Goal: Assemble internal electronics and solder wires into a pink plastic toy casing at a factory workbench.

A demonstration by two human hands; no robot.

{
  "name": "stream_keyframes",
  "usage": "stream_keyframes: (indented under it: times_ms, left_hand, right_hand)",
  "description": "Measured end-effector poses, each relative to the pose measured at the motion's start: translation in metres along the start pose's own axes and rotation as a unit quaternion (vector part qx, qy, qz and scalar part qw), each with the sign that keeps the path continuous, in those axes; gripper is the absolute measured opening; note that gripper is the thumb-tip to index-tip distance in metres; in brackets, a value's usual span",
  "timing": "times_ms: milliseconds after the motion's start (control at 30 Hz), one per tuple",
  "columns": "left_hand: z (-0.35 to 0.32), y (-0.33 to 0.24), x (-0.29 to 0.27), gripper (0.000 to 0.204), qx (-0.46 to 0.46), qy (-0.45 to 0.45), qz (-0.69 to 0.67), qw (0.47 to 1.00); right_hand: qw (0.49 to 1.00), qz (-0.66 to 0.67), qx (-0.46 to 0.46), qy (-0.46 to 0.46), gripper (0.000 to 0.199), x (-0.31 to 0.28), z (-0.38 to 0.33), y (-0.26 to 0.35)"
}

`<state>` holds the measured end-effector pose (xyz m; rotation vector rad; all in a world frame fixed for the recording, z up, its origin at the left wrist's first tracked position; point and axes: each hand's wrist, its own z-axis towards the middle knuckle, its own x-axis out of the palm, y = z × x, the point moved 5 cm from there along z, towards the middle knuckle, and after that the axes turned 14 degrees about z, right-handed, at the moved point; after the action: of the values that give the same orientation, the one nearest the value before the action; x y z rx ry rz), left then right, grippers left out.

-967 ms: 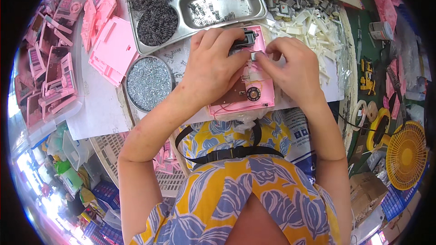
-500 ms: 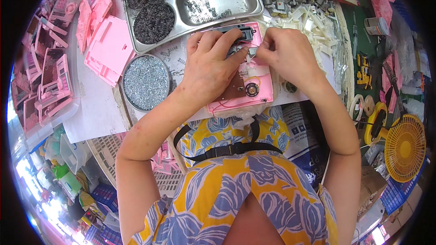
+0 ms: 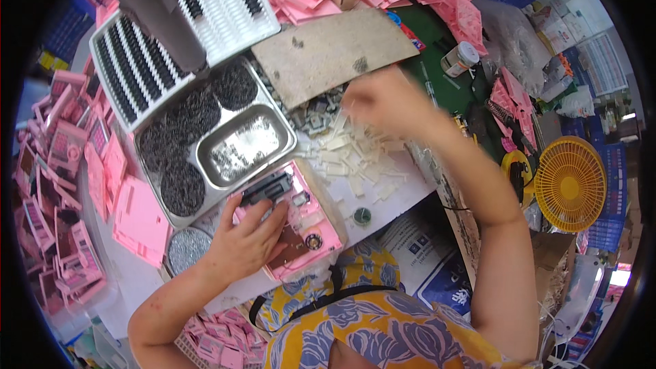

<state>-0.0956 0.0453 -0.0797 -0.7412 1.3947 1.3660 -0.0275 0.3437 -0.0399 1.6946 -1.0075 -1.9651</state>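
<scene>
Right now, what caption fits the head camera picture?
Left hand steadies a pink casing while the right hand reaches over white plastic pieces.

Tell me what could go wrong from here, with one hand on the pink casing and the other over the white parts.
1. Only the left hand steadies the pink casing, which lies near the bench edge; a nudge could tip it off.
2. The right hand is motion-blurred above the loose white plastic pieces; a fast grab may scatter them or take the wrong count.
3. The right forearm crosses near the small bottle and could knock it over.
</scene>
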Motion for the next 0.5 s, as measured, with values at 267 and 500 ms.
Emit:
stream_keyframes:
  times_ms: [267, 500]
  left_hand:
    - [-0.021, 0.005, 0.018, 0.063, -0.007, 0.067, -0.007, 0.998]
    - [-0.021, 0.007, 0.010, 0.063, -0.025, 0.075, -0.068, 0.995]
  right_hand:
    - [0.821, -0.338, 0.430, -0.166, 0.037, -0.251, 0.074, -0.297]
    - [0.850, -0.430, 0.225, -0.203, 0.026, -0.262, 0.080, -0.312]
